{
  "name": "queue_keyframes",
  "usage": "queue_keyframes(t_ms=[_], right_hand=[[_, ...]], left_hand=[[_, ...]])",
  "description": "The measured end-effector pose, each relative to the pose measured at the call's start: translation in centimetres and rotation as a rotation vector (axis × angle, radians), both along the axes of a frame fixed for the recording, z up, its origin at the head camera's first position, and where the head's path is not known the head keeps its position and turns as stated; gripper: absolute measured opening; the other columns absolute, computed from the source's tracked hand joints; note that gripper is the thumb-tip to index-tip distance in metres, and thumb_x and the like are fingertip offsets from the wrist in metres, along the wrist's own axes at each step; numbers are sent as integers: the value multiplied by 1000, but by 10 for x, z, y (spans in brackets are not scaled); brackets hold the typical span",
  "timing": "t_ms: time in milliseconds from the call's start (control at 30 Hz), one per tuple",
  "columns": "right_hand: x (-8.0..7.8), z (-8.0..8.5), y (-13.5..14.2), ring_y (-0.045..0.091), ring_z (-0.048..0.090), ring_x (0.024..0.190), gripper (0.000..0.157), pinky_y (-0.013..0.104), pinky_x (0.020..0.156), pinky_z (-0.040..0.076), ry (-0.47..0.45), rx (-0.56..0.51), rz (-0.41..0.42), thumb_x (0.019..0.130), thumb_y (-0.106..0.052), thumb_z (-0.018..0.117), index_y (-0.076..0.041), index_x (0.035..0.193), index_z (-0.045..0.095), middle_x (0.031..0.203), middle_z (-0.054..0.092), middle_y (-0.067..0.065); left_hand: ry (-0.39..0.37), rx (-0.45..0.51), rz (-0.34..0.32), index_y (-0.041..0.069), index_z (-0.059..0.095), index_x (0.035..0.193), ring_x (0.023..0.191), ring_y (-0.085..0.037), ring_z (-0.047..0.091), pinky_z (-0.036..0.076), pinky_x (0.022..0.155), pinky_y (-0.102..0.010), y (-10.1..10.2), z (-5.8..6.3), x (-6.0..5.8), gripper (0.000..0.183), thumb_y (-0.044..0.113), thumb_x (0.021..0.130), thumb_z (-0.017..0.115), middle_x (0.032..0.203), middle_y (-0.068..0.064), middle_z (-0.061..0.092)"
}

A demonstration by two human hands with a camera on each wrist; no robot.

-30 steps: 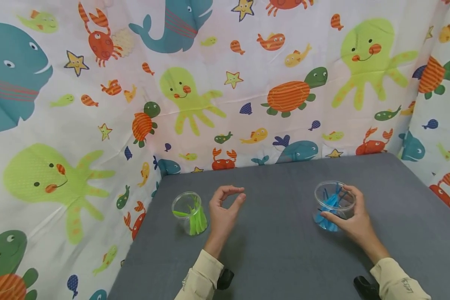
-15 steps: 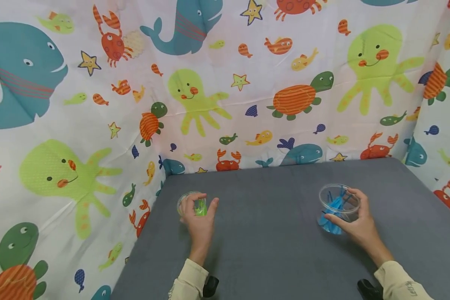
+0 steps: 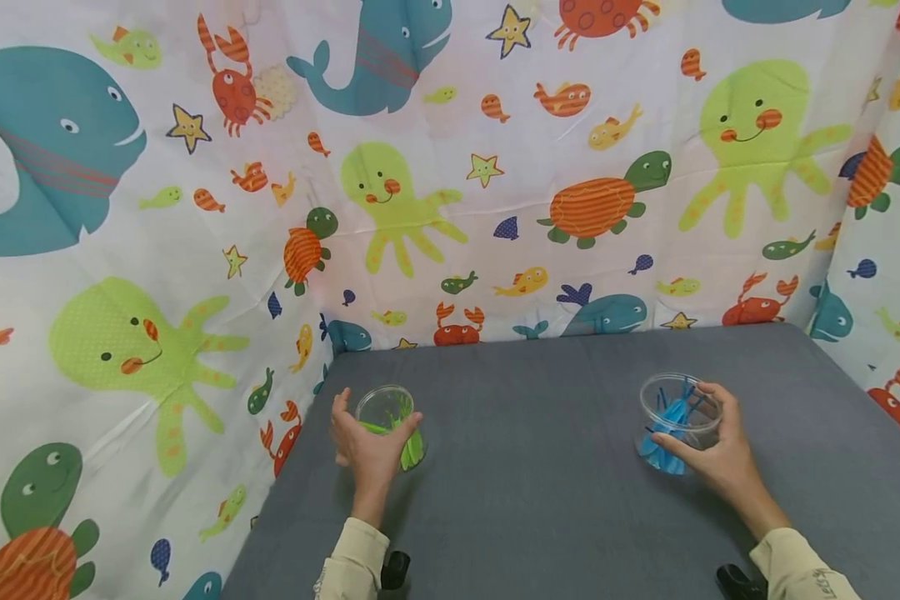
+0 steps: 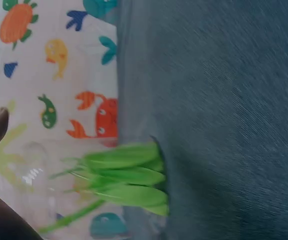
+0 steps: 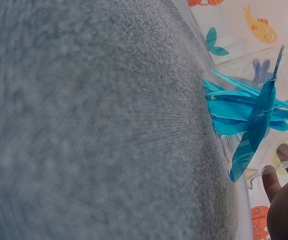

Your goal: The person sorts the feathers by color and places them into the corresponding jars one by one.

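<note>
On the right of the table in the head view stands a clear plastic cup of blue flat pieces with thin stems. My right hand grips this cup, its thumb at the near side and fingers round the far right rim. Farther left is another clear cup, upright, with similar green pieces inside. My left hand is spread beside that cup, thumb toward its near right side and fingers off to its left. A gap shows between the fingers and the cup. What the pieces are, I cannot tell.
A dark grey cloth covers the table. Behind and to the left hangs a white curtain printed with sea animals, meeting the table's edges. Black straps sit at both wrists.
My left hand has moved left, from the right of the green-filled cup, across its front, to its left side, and its fingers have spread. My right hand keeps its grip on the other cup.
</note>
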State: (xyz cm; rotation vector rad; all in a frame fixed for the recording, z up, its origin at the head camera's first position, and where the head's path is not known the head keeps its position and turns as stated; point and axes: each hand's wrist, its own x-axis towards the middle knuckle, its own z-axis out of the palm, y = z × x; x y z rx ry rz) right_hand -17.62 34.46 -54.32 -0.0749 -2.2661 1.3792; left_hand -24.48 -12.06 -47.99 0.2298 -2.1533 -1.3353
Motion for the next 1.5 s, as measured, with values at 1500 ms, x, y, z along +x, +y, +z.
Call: queue_keyframes(t_ms=[1500], right_hand=[[-20, 7, -68, 48, 38, 139, 102, 78, 105, 30, -14, -7, 86, 75, -25, 93, -11, 150, 26, 154, 34, 22]], left_hand=[[-203, -77, -297, 31, 28, 151, 124, -36, 59, 21, 93, -56, 89, -23, -11, 117, 42, 60, 99, 157, -1, 47]])
